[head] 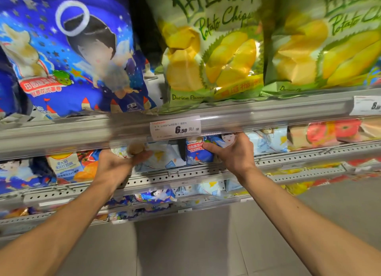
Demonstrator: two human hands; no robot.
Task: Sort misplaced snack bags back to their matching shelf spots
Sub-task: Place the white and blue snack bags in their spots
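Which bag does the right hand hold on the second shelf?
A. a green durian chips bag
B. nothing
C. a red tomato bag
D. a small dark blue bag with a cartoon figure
D: the right hand curls round the small dark blue bag just under the 6.50 price tag.

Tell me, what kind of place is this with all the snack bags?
Most likely a shop's snack aisle. Metal shelves hold rows of bags, like durian potato chips, and a price tag reading 6.50 is clipped to the shelf edge. The right hand grips a small blue bag.
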